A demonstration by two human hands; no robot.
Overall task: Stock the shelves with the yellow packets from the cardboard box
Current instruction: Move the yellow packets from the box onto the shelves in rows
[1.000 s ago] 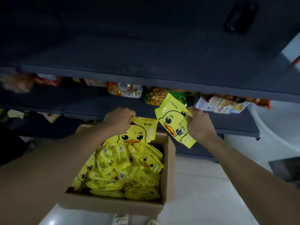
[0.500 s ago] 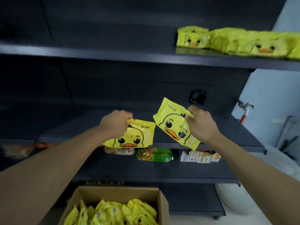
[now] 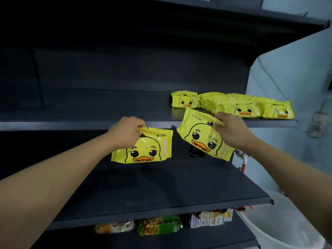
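My left hand [image 3: 125, 131] pinches the top edge of a yellow duck packet [image 3: 143, 150], which hangs in front of the dark shelving. My right hand [image 3: 230, 132] grips a second yellow duck packet [image 3: 201, 137] by its upper right corner, tilted, just below the front edge of the upper shelf [image 3: 89, 123]. A row of several yellow packets [image 3: 233, 105] lies on the right part of that shelf, a little above and beyond my right hand. The cardboard box is out of view.
The middle shelf [image 3: 161, 194] below my hands is bare and dark. Snack packs [image 3: 158, 224] and small boxes [image 3: 210, 217] sit on the shelf beneath it. A pale wall [image 3: 296, 78] bounds the shelving on the right, with a white sack [image 3: 280, 223] low down.
Both hands rose from the box with a packet each, and my view tilted up. The box dropped out of sight; the stocked upper shelf now lies close to my right hand.
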